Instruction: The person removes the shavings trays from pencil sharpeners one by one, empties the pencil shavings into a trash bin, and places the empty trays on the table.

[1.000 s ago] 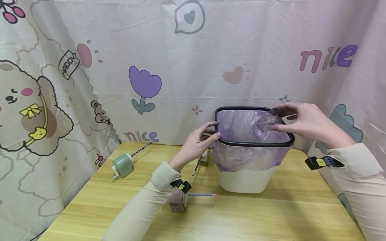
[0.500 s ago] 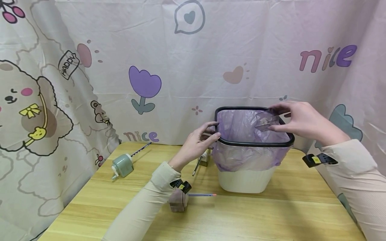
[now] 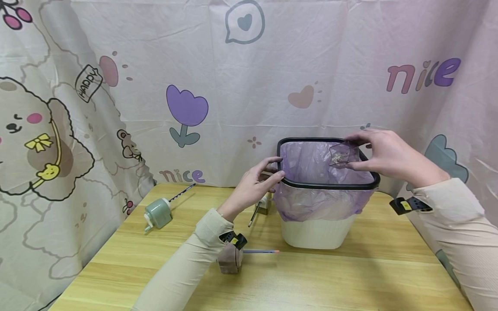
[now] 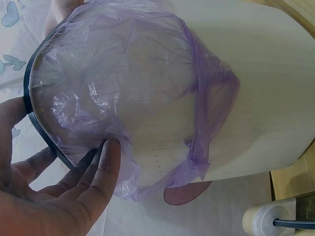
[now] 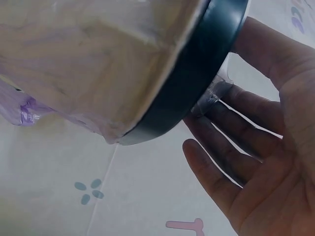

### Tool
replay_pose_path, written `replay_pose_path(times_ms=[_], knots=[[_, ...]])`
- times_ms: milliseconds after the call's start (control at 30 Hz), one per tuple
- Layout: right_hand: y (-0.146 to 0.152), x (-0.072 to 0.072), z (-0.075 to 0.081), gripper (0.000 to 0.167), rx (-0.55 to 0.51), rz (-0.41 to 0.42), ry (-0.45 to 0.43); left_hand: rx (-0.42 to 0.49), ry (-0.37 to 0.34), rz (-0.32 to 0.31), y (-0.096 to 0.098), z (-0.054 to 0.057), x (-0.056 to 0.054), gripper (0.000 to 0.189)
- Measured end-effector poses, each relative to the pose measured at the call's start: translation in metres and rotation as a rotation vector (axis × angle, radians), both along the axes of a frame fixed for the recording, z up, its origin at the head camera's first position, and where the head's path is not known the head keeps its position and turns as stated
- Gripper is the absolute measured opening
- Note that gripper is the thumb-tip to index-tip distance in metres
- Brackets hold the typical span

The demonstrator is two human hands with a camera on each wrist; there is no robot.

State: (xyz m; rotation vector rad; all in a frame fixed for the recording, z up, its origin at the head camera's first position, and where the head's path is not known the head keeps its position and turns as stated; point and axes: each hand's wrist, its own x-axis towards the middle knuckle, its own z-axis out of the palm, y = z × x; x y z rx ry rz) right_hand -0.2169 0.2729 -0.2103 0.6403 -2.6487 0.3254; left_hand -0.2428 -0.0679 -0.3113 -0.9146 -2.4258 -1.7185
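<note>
A white trash bin (image 3: 317,235) with a black rim (image 3: 328,186) stands on the table, lined with a translucent purple bag (image 3: 311,162). My left hand (image 3: 253,185) grips the bin's left side at the rim; in the left wrist view some fingers (image 4: 106,169) lie against the outside of the bag. Over the bin's right side, my right hand (image 3: 393,157) pinches a small clear shavings tray (image 3: 342,155) between thumb and fingers. Pale shavings show in the tray, which is tilted toward the bin's mouth. In the right wrist view the rim partly hides the tray (image 5: 211,96).
A green crank pencil sharpener (image 3: 158,214) with a pencil in it stands at the table's left. A brownish sharpener (image 3: 229,260) with a pencil sits partly behind my left forearm. A third, pale sharpener (image 3: 264,205) is beside the bin. A printed curtain (image 3: 249,86) hangs behind.
My right hand has moved slightly left with the tray, farther over the bin, and the tray's angle has changed. My left hand and the bin have stayed put.
</note>
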Motion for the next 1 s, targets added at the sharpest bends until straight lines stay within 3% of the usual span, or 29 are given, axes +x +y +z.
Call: replay_pose_path(times_ms=[567,1000], knots=[[-0.0044,0.0002,-0.0005,0.067,0.064,0.02,0.032,-0.004,-0.006,0.004,0.0008,0.001,0.0009,0.054],[-0.0052,0.0021,-0.0012,0.064,0.053,0.051,0.066,0.031,-0.06,0.023,0.002,0.0008,0.0015,0.061]])
